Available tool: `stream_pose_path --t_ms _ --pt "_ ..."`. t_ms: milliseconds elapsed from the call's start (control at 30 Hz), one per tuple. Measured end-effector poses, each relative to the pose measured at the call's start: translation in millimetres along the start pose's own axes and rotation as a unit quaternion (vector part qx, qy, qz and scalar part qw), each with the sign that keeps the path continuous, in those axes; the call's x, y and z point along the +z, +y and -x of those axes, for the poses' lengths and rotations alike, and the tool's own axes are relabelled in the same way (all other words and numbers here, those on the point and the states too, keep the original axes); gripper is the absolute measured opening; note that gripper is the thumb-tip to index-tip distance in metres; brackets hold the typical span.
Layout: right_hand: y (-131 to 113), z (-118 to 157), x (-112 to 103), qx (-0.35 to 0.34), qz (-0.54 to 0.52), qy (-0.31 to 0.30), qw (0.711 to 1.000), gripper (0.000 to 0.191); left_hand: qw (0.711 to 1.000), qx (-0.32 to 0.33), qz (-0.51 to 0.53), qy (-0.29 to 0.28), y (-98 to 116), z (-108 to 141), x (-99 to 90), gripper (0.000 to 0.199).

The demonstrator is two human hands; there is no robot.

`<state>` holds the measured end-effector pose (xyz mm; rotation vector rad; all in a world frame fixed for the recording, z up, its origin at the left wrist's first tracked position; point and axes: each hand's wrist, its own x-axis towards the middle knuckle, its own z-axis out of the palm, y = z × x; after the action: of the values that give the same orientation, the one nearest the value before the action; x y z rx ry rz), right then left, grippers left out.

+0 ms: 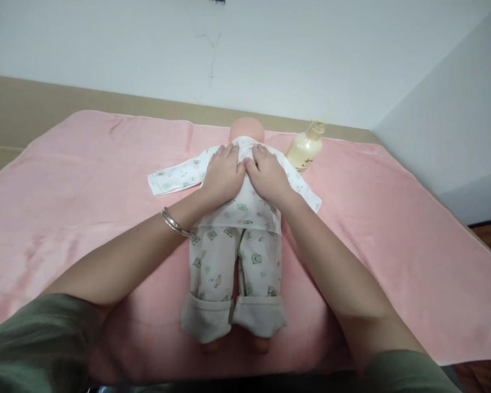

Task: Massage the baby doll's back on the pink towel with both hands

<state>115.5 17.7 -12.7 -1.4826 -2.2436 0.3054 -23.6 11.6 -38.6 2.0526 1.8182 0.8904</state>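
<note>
Left hand (223,176) and right hand (270,177): fingers extended, laid flat on the upper part of the printed shirt (247,210), thumb tips about meeting. Not clenched, grasping nothing, no fabric pinched that I can see. Doll (246,130) (looks like one) is directly under both palms, head just past the fingertips, face not visible from here.

Risk 1, at the fingers: both forearms line up behind the palms. My read: too much lean loads the upper body and could push the head into the pink cloth (85,164).

Risk 2: sliding the fingers toward the head could ruck the shirt up at the neck, since the fabric looks loose. The cloth has creases too; could drag along with the doll.

Risk 3, outward of the right fingers: pump bottle (306,150) is right by the sleeve. Can't tell if they touch. A wide sweep of that hand, or a tug on the sleeve, could knock it over.

Risk 4, left wrist: bangle (175,222) is loose metal, close to the shirt hem. Could snag.
</note>
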Motion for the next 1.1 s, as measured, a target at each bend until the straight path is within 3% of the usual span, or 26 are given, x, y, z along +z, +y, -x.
stream_pose_path --t_ms 133,233,367,567,833,967,1100 --pt "-15 14 -3 0.009 0.035 -0.05 0.998 0.073 0.997 -0.008 0.077 -0.004 -16 -14 -6.7 0.063" --pt "-23 19 -2 0.027 0.008 -0.042 0.999 0.073 0.991 -0.007 0.135 0.0 -23 -19 -7.4 0.059" --pt "-15 11 3 0.043 -0.016 0.016 0.999 0.065 0.998 -0.002 0.054 0.041 -13 -13 -4.2 0.058" --pt "6 -3 2 0.04 -0.023 0.031 0.998 0.051 0.998 0.014 -0.011 0.059 6 2 0.1 0.056" --pt "-22 17 5 0.026 0.02 0.001 0.999 0.07 0.999 0.017 0.035 0.022 -6 -9 -7.0 0.055" --pt "-3 0 7 0.027 -0.01 0.013 0.999 0.069 1.0 -0.004 0.0 0.021 7 0 -4.5 0.058" --pt "17 -21 2 0.072 -0.016 0.018 0.997 0.061 0.999 0.031 -0.033 0.018 25 16 2.6 0.059"
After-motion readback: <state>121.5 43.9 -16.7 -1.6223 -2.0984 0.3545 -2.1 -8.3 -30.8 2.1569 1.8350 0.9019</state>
